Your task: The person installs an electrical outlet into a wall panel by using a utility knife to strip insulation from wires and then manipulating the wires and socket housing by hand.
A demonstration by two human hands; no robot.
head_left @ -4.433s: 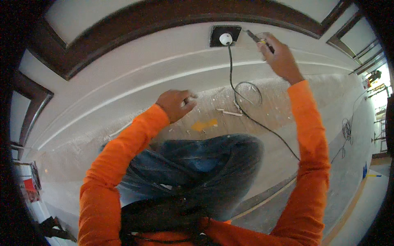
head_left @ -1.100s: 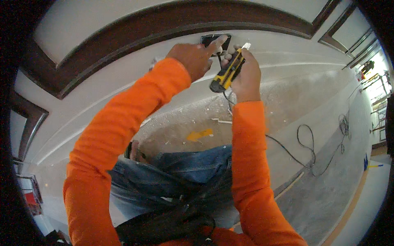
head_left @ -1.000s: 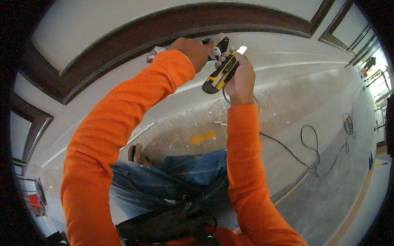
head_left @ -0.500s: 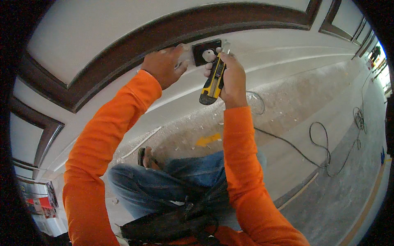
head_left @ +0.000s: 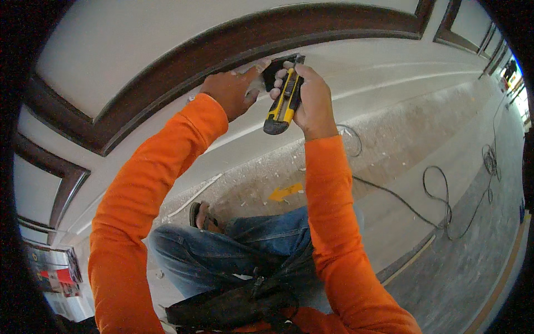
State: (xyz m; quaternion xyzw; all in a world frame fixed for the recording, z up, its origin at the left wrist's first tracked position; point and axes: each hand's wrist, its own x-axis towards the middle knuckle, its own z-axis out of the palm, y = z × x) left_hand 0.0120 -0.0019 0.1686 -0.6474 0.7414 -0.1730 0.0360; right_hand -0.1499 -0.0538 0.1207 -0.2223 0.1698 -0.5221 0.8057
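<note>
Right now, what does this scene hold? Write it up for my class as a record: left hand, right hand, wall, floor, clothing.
Left hand: at the left edge of a black wall fitting; contact unclear
Right hand: gripping a yellow-and-black utility knife in front of the fitting
Wall: pale, with dark brown moulding
Floor: dusty; yellow arrow, pale strip, dark cable
Clothing: orange sleeves, blue jeans

Soft, rather dim light falls evenly about the right hand (head_left: 315,101), with only faint shadows, while a bright patch (head_left: 522,100) far to its right glares almost white, details there indistinct. Above the left hand (head_left: 229,93), the dark moulding (head_left: 278,25) bends into an arc, and grainy black swallows the corners beyond both hands.
</note>
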